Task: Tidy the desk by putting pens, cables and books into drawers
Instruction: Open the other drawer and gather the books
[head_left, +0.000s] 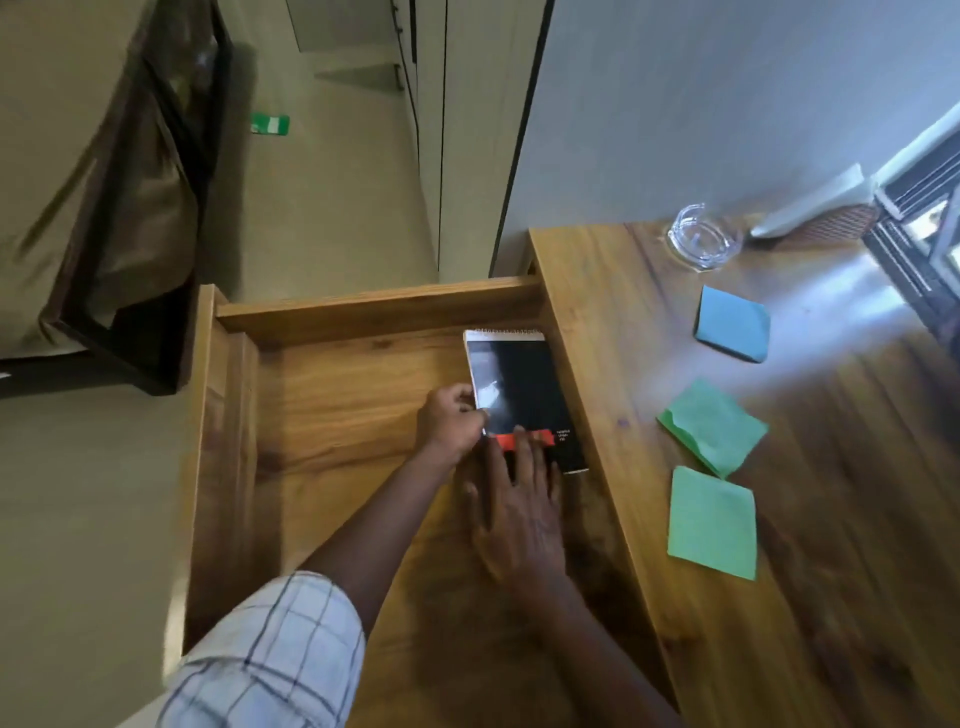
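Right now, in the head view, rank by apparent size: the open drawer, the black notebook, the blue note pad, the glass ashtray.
1. open drawer
2. black notebook
3. blue note pad and glass ashtray: about alike, not ranked.

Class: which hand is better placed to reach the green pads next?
Probably right: the right hand rests flat on the notebook, nearer the green pads; the left hand pinches its far edge.

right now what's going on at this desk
A person is settling a black spiral-bound notebook with a red band into the open wooden drawer. The left hand pinches its edge; the right hand rests straight fingers on its near end. Two green paper squares and a blue paper square lie on the wooden desk.
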